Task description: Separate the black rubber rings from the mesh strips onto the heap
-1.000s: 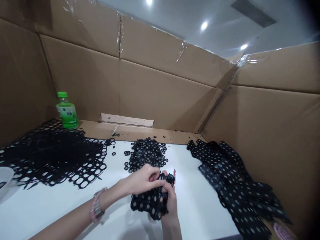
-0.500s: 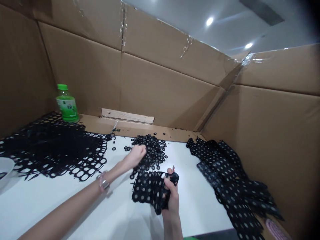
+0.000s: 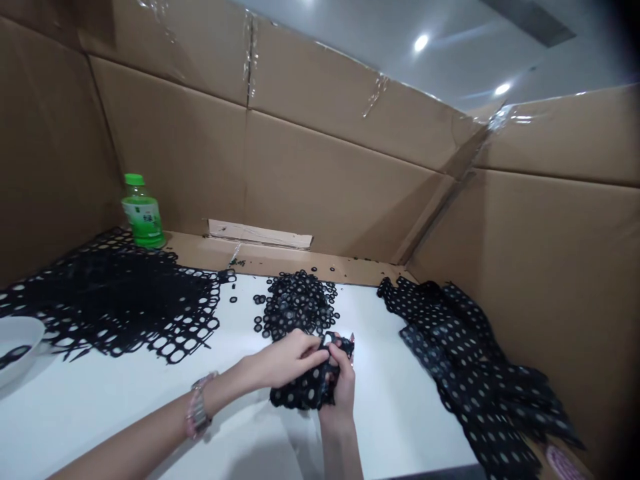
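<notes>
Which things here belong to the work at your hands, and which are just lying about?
Likely part of the work: left hand, right hand, black dotted sheet they grip, pile of small black rings, black mesh heap, dotted sheets at right.

Just lying about: green-capped bottle, white bowl.

A strip of white tabletop (image 3: 385,413) gives passage between the right hand (image 3: 341,387) and the dotted black sheet pile (image 3: 465,360). A narrower strip runs between the perforated black sheet pile (image 3: 115,293) and the heap of black rings (image 3: 297,303). The heap obstructs forward reach from the left hand (image 3: 287,360). The cardboard wall (image 3: 320,180) bounds the rear.
</notes>
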### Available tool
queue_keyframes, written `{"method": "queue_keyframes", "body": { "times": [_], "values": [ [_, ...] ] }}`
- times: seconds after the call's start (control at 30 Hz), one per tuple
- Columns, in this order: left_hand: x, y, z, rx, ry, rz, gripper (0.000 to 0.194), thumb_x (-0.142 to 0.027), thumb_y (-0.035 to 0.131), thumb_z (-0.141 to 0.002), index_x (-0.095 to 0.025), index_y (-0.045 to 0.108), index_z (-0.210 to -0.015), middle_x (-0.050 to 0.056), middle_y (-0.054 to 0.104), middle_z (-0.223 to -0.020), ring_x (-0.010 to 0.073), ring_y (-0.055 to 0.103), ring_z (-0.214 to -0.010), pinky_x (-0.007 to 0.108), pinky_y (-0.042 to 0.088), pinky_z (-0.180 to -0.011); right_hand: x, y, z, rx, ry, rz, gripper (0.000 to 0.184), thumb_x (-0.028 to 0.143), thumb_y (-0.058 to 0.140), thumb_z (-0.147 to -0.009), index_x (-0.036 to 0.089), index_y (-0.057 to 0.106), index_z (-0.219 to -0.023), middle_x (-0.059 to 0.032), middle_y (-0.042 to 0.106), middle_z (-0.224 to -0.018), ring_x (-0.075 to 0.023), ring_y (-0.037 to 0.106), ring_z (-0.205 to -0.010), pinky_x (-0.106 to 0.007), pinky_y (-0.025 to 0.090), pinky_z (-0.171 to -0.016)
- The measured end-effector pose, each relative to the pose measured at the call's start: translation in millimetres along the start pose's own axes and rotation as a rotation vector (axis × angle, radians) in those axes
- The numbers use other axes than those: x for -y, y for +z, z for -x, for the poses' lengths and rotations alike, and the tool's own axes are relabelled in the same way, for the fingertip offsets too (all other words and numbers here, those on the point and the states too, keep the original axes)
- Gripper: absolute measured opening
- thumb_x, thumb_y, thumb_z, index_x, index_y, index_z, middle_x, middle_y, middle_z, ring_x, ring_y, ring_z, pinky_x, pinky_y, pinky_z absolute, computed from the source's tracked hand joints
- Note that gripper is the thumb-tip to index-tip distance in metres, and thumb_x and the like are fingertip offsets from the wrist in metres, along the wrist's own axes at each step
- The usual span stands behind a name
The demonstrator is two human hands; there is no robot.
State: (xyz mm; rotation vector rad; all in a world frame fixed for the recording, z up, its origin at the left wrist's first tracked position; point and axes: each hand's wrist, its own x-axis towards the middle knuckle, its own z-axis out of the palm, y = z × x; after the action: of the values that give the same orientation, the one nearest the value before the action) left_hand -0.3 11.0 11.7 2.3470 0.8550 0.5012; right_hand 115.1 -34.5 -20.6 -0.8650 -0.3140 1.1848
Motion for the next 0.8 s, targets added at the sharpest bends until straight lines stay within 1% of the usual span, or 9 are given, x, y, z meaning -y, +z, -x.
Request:
{"method": "queue_keyframes", "body": {
  "times": [0.1, 0.2, 0.27, 0.33, 0.4, 0.5, 0.57, 0.7, 0.8],
  "values": [
    [-11, 3.4, 7, -0.009, -0.014, 0.016, 0.040, -0.043, 0.029, -0.090, -0.016, 0.056, -0.078, 0.004, 0.060, -0.075, 0.0142, 0.052, -0.065, 0.023, 0.035, -0.058, 1, 4, 3, -0.076, 0.108, -0.102, 0.037, 0.020, 0.073, -0.052, 0.019, 0.057, -0.086, 0.0060, 0.060, -0.062, -0.0093, 0.057, -0.049, -0.018, 0.045, -0.045],
    [-15, 4.4, 8, -0.056, -0.054, -0.010, 0.036, -0.041, 0.033, -0.088, -0.016, 0.056, -0.080, 0.004, 0.060, -0.074, 0.0147, 0.051, -0.063, 0.024, 0.034, -0.056, 4, 7, 6, -0.073, 0.082, -0.110, 0.039, 0.019, 0.075, -0.050, 0.019, 0.055, -0.084, 0.0104, 0.051, -0.052, -0.0036, 0.044, -0.036, -0.013, 0.033, -0.033],
    [-14, 4.4, 6, -0.036, -0.043, 0.079, 0.036, -0.036, 0.029, -0.089, -0.016, 0.055, -0.075, 0.003, 0.059, -0.072, 0.0136, 0.050, -0.062, 0.024, 0.034, -0.057, 6, 7, 6, -0.064, 0.079, -0.124, 0.042, 0.017, 0.075, -0.048, 0.019, 0.054, -0.084, 0.0126, 0.045, -0.048, -0.0010, 0.035, -0.031, -0.011, 0.026, -0.030],
    [-11, 5.0, 4, 0.008, -0.014, 0.224, 0.038, -0.032, 0.025, -0.090, -0.016, 0.053, -0.068, 0.001, 0.057, -0.069, 0.0125, 0.048, -0.062, 0.023, 0.034, -0.059, 6, 4, 6, -0.040, 0.092, -0.141, 0.043, 0.017, 0.074, -0.048, 0.019, 0.053, -0.086, 0.0133, 0.042, -0.047, -0.0003, 0.033, -0.031, -0.011, 0.025, -0.031],
    [-6, 7.2, 1, -0.009, -0.011, 0.324, 0.040, -0.031, 0.024, -0.089, -0.016, 0.047, -0.060, -0.001, 0.052, -0.063, 0.0114, 0.045, -0.060, 0.023, 0.033, -0.059, 6, 1, 5, -0.001, 0.102, -0.139, 0.043, 0.018, 0.073, -0.050, 0.020, 0.053, -0.088, 0.0136, 0.040, -0.047, 0.0001, 0.032, -0.032, -0.010, 0.025, -0.032],
    [5, 12.8, -5, -0.111, -0.100, 0.363, 0.038, -0.032, 0.026, -0.087, -0.017, 0.034, -0.052, -0.004, 0.039, -0.053, 0.0098, 0.036, -0.053, 0.023, 0.029, -0.052, 3, -4, 2, 0.038, 0.124, -0.120, 0.040, 0.020, 0.072, -0.051, 0.021, 0.052, -0.087, 0.0136, 0.038, -0.047, 0.0007, 0.027, -0.031, -0.010, 0.021, -0.031],
    [12, 16.7, -12, -0.139, -0.153, 0.365, 0.037, -0.031, 0.027, -0.085, -0.018, 0.029, -0.052, -0.005, 0.034, -0.051, 0.0094, 0.033, -0.051, 0.022, 0.026, -0.048, 0, -5, 0, 0.020, 0.121, -0.127, 0.040, 0.020, 0.072, -0.051, 0.021, 0.052, -0.085, 0.0128, 0.041, -0.048, -0.0005, 0.029, -0.032, -0.012, 0.022, -0.031],
    [30, 17.0, -29, -0.165, -0.206, 0.318, 0.034, -0.030, 0.026, -0.084, -0.018, 0.030, -0.052, -0.005, 0.037, -0.050, 0.0091, 0.035, -0.047, 0.021, 0.028, -0.046, 0, -3, 1, -0.017, 0.121, -0.161, 0.038, 0.020, 0.072, -0.051, 0.022, 0.052, -0.083, 0.0132, 0.039, -0.044, -0.0032, 0.035, -0.033, -0.014, 0.025, -0.032],
    [51, 4.7, -39, -0.259, -0.285, 0.219, 0.034, -0.028, 0.020, -0.086, -0.019, 0.031, -0.055, -0.003, 0.039, -0.051, 0.0109, 0.038, -0.046, 0.023, 0.030, -0.048, 7, -4, 6, -0.065, 0.109, -0.178, 0.040, 0.018, 0.073, -0.052, 0.023, 0.054, -0.086, 0.0129, 0.043, -0.046, -0.0035, 0.040, -0.035, -0.013, 0.030, -0.034]
  ]
}}
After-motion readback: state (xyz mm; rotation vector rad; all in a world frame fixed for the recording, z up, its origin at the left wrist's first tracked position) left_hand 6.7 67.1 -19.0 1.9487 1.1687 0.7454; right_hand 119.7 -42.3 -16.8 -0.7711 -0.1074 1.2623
